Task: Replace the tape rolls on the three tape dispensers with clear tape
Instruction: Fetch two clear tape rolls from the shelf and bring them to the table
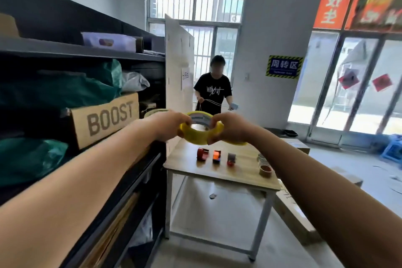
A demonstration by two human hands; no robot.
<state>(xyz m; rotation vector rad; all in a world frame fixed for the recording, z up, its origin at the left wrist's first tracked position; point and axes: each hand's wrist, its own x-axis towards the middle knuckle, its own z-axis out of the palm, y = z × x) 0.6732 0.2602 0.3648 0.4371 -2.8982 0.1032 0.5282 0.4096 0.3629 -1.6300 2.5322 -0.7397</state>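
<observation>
Both my hands hold yellowish clear tape rolls [195, 135] out in front of me, above the far part of a wooden table [208, 169]. My left hand [171, 125] grips the roll's left side and my right hand [228, 128] grips its right side. A second roll edge [238, 143] shows below my right hand. On the table stand three tape dispensers: a red one [202, 154], an orange one [216, 156] and a grey-and-red one [231, 159]. A brown tape roll [265, 170] and a clear roll [262, 158] lie at the table's right side.
A dark shelf rack [87, 50] fills the left, with green bags, a BOOST cardboard box [106, 118] and another tape roll [152, 112] on it. A person in a black shirt [213, 91] stands beyond the table. Flat cardboard [291, 213] lies on the floor at right.
</observation>
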